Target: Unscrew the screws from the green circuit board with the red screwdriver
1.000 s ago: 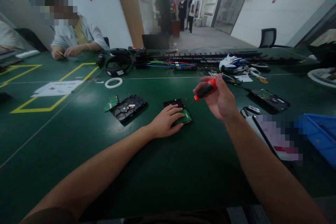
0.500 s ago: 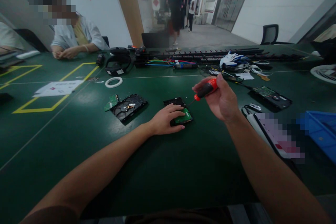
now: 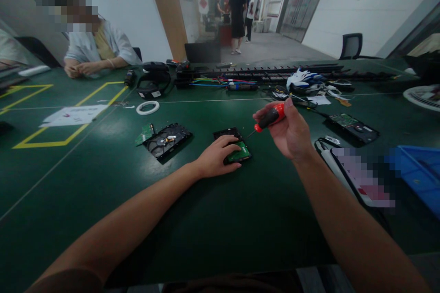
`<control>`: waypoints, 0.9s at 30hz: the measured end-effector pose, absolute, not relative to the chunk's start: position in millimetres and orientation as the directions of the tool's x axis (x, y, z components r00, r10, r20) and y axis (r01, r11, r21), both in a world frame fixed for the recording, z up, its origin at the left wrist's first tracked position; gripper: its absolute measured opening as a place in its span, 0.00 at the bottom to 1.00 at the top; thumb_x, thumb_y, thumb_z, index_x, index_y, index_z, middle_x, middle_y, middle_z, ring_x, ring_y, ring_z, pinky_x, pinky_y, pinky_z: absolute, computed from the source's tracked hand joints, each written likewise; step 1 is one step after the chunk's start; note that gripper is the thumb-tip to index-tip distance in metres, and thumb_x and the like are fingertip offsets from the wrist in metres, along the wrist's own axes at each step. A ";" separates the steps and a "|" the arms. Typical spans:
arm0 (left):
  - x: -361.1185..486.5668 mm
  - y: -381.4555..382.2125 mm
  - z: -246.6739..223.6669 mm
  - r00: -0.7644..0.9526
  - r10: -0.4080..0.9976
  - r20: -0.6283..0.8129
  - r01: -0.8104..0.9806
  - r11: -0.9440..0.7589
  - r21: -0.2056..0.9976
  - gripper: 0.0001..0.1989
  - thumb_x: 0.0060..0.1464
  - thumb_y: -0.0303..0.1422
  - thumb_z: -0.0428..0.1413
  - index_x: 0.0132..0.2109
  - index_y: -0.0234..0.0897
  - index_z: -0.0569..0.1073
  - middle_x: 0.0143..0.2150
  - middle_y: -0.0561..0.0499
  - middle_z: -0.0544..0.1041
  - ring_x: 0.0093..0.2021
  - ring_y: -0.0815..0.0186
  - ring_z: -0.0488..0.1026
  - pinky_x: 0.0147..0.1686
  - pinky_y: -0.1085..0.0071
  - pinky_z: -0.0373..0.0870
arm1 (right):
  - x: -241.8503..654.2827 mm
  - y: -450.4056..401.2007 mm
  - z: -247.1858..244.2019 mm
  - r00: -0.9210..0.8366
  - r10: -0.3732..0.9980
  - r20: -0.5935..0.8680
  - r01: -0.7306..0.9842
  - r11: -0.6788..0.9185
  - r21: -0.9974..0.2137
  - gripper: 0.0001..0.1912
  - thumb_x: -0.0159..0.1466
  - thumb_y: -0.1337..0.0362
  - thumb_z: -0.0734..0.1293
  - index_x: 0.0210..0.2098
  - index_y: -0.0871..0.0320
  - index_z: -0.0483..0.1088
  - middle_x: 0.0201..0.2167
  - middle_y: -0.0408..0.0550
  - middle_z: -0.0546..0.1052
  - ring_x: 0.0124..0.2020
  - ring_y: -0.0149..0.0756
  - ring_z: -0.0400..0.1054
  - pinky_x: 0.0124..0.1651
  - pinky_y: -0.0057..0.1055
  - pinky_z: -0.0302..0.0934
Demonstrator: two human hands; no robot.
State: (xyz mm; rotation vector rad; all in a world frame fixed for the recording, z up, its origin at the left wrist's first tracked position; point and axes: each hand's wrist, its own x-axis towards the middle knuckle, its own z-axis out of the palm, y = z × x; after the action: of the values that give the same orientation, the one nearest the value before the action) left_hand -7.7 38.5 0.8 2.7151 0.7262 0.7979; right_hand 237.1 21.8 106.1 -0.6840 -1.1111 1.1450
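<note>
A hard drive (image 3: 243, 152) with a green circuit board lies face up on the green table. Across it rests my left hand (image 3: 220, 156), gripping it with fingers over the top and thumb along the near side. My right hand (image 3: 292, 132) is closed on a red and black screwdriver (image 3: 270, 118), its shaft slanting down to the left. The tip is by the drive's right edge; whether it touches cannot be made out. Left of my left hand lies an opened drive casing (image 3: 167, 141), with a loose green circuit board (image 3: 145, 134) beside it.
Another hard drive (image 3: 354, 128) lies at the right, near a blurred phone-like device (image 3: 360, 178) and a blue bin (image 3: 419, 174). A white tape ring (image 3: 147, 108), cables and gloves (image 3: 302, 78) sit farther back. A person (image 3: 98, 50) sits across at the left.
My hands, the screwdriver and the drive keep nearly the same places; the whole view has shifted slightly. In the background, a standing person in dark clothes has moved.
</note>
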 end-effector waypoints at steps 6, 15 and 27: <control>-3.5 35.3 0.1 0.735 0.545 0.402 0.443 -0.836 0.323 0.24 0.64 0.41 0.65 0.62 0.39 0.72 0.74 0.35 0.69 0.78 0.42 0.61 0.75 0.36 0.61 | 238.8 23.2 104.9 0.015 0.943 0.333 -0.366 0.316 -0.876 0.26 0.69 0.35 0.68 0.39 0.52 0.80 0.37 0.47 0.84 0.43 0.40 0.81 0.54 0.42 0.75; 4.1 33.5 6.5 0.722 0.551 0.419 0.447 -0.833 0.326 0.22 0.63 0.40 0.63 0.59 0.36 0.71 0.68 0.34 0.73 0.71 0.43 0.69 0.72 0.40 0.65 | 239.2 22.9 104.4 0.011 0.939 0.345 -0.366 0.325 -0.872 0.26 0.70 0.36 0.68 0.39 0.52 0.80 0.36 0.47 0.84 0.42 0.39 0.81 0.52 0.41 0.76; 5.9 27.3 5.8 0.819 0.432 0.378 0.274 -0.873 0.404 0.25 0.62 0.40 0.64 0.62 0.40 0.70 0.72 0.37 0.71 0.75 0.47 0.66 0.77 0.43 0.57 | 237.9 11.5 112.9 0.023 0.918 0.395 -0.320 0.381 -0.868 0.29 0.68 0.31 0.66 0.38 0.50 0.80 0.29 0.43 0.77 0.30 0.35 0.75 0.44 0.38 0.76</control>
State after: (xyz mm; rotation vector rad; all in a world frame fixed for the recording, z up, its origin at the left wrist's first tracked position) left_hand 5.9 27.3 5.8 2.6698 0.5340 0.6676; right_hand 237.9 11.5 112.9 -0.6609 -1.1660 1.0755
